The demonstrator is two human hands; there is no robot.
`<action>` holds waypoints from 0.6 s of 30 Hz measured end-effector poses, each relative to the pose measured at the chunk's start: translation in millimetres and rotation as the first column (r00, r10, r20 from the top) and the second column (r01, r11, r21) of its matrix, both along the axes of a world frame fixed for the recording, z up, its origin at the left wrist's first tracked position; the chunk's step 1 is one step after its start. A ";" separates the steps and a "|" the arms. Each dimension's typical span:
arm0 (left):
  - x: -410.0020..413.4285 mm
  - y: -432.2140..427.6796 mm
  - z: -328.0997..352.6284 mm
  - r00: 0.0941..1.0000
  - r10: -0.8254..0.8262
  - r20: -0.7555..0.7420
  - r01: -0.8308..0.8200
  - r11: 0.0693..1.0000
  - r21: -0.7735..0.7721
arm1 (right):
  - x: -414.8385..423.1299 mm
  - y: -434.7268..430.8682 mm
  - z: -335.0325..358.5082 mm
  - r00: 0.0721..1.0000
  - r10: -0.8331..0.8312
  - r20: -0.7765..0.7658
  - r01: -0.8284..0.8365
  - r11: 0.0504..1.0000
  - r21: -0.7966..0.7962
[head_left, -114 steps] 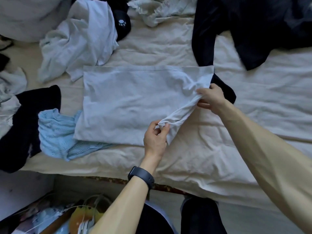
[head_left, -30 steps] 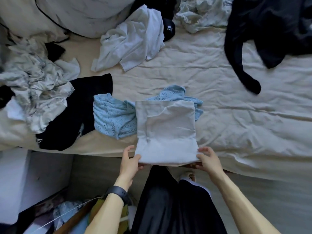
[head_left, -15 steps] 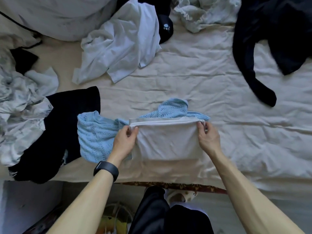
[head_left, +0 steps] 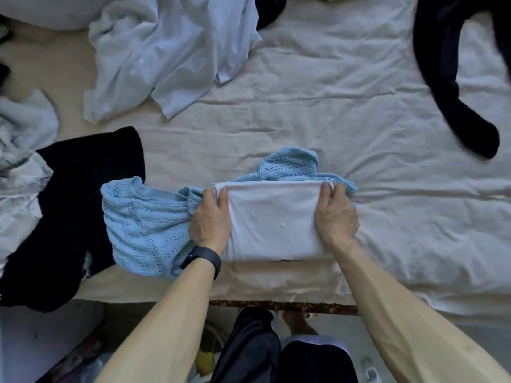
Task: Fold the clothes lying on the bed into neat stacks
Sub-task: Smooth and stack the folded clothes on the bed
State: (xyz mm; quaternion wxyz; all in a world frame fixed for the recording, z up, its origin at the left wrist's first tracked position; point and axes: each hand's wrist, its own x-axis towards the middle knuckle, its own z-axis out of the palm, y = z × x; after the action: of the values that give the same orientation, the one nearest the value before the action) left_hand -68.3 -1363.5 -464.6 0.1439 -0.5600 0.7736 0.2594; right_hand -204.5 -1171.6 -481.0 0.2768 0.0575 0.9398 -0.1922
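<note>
- The cream bed sheet (head_left: 345,114) is rumpled, with loose clothes scattered across it.
- A light blue knit sweater (head_left: 143,228) lies bunched at the near left. Part of it runs under and behind the folded white garment (head_left: 272,219), so the fold sits partly on the knit, not flat on the sheet.
- A black garment (head_left: 80,205) lies just left of the sweater and touches it, draping over the near edge of the bed.
- Crumpled pale grey clothing (head_left: 19,167) is piled at the left edge, against the black garment.
- A pale white shirt (head_left: 166,51) is spread loosely at the far left, well apart from the fold.
- A dark garment (head_left: 456,87) trails a sleeve down the far right.
- The folded white garment is a compact rectangle near the front edge of the bed, in the middle of the view.
- The left hand (head_left: 211,219), with a dark wristband (head_left: 203,258), grips the fold's left side, thumb on top at the far corner.
- The right hand (head_left: 336,217) grips the right side the same way, thumb over the far corner.
- Both forearms reach in from the near side, roughly parallel.
</note>
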 end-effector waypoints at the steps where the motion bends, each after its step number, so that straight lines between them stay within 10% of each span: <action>1: -0.8 1.9 2.5 1.000 -0.011 0.001 0.011 1.000 -0.024 | -0.2 -1.9 2.4 1.000 -0.022 0.015 0.022 1.000 -0.006; 6: 12.7 18.0 18.1 0.970 0.185 -0.160 -0.193 0.981 -0.034 | 2.3 7.3 15.1 0.980 -0.194 0.049 0.199 0.972 -0.128; 18: 31.3 -18.6 17.9 0.847 0.474 -0.242 -0.276 0.780 0.561 | -6.5 38.2 18.2 0.916 -0.223 0.333 0.334 0.884 -0.328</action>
State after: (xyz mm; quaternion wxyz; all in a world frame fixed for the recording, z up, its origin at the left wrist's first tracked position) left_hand -37.0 -1382.1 -446.7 0.0814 -0.5880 0.5608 0.5772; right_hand -211.0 -1133.4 -462.8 0.3847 0.1659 0.8165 -0.3972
